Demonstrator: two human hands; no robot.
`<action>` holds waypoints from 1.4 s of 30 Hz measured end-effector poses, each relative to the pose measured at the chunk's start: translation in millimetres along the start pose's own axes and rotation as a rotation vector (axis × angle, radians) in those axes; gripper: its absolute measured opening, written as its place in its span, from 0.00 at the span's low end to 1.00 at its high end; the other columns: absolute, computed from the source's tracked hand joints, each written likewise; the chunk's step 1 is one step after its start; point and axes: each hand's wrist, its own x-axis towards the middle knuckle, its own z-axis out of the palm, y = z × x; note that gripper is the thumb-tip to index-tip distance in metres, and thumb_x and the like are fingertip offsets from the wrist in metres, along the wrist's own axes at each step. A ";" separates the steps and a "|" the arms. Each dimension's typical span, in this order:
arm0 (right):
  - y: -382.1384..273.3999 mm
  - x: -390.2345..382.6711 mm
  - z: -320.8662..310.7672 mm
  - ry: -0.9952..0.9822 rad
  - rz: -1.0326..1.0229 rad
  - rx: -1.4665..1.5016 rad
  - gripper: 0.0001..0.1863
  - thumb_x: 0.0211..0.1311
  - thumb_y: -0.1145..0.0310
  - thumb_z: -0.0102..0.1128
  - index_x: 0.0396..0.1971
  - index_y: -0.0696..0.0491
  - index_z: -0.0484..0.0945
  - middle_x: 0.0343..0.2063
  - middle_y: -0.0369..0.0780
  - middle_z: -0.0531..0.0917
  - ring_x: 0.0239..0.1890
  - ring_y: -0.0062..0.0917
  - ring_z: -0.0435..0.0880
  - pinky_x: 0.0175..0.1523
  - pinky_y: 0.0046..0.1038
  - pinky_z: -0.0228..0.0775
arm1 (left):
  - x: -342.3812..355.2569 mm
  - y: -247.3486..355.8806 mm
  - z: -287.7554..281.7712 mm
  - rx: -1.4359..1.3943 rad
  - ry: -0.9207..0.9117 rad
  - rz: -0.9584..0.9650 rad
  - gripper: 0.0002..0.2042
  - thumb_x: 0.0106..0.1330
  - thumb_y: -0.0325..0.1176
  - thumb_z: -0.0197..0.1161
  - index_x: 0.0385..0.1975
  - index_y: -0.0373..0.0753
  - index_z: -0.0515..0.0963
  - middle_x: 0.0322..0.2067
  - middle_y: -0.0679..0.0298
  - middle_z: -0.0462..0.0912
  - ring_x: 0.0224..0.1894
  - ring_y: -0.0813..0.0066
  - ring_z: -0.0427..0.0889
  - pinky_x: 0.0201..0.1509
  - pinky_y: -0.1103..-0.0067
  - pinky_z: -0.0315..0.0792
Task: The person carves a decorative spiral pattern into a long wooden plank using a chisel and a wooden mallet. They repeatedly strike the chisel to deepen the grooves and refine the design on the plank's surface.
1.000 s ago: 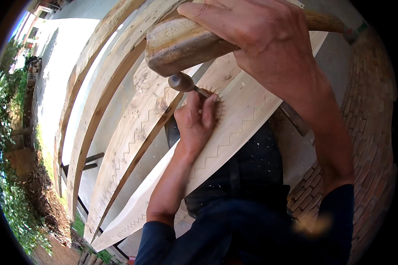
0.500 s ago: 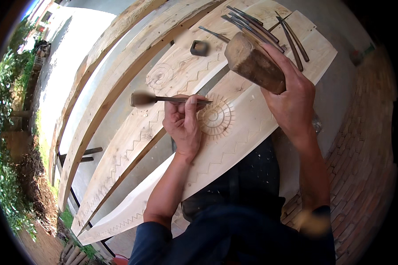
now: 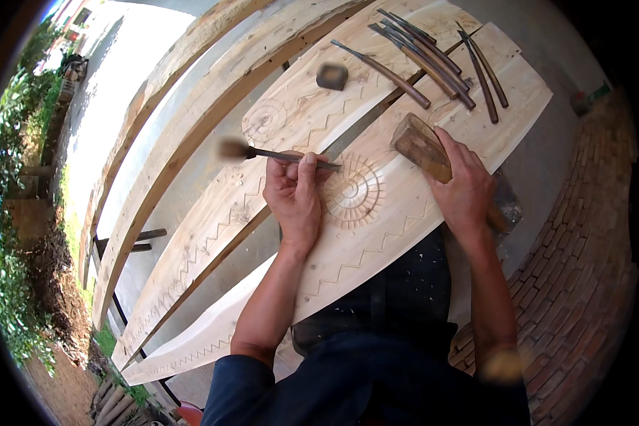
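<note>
My left hand (image 3: 293, 202) is closed round the metal shank of a chisel (image 3: 264, 154). The chisel's dark handle points left and looks blurred, while its tip touches the upper left part of a round carved rosette (image 3: 353, 190) on the near pale wooden board (image 3: 337, 245). To the right, my right hand (image 3: 465, 186) grips a wooden mallet (image 3: 422, 148), a thick brown block, held above the same board near its right edge. A zigzag line is cut along the board below the rosette. The heel of my left hand rests beside the carving.
Several chisels (image 3: 433, 60) lie at the far end of the boards, with a small dark square box (image 3: 331, 76) left of them. A second carved board (image 3: 213, 227) runs alongside. Rough curved beams (image 3: 184, 135) stand farther left. Brick paving (image 3: 568, 284) lies right.
My right hand has lowered the mallet toward the board and away from the view. The chisel stays at the rosette in my left hand. The boards have shifted slightly in view.
</note>
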 end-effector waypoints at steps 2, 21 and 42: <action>-0.4 -2.1 3.6 0.010 -0.032 -0.018 0.44 0.50 0.71 0.86 0.72 0.45 0.79 0.55 0.38 0.90 0.54 0.39 0.90 0.56 0.39 0.85 | -2.9 -1.2 -1.6 0.038 -0.047 0.029 0.08 0.86 0.31 0.63 0.51 0.34 0.74 0.41 0.54 0.93 0.40 0.73 0.93 0.46 0.76 0.90; -3.1 -3.6 6.6 0.042 -0.052 -0.061 0.45 0.47 0.74 0.85 0.71 0.46 0.80 0.54 0.38 0.90 0.53 0.39 0.90 0.55 0.39 0.84 | -10.7 8.5 11.0 0.082 -0.245 -0.094 0.05 0.84 0.25 0.63 0.50 0.29 0.78 0.38 0.59 0.92 0.37 0.82 0.87 0.46 0.83 0.82; -2.8 -2.8 7.6 0.033 -0.053 -0.058 0.45 0.48 0.75 0.84 0.71 0.45 0.79 0.53 0.38 0.90 0.53 0.38 0.89 0.55 0.39 0.84 | -8.9 3.9 8.3 0.185 -0.283 -0.048 0.05 0.82 0.24 0.65 0.48 0.28 0.79 0.36 0.59 0.93 0.39 0.82 0.89 0.46 0.82 0.82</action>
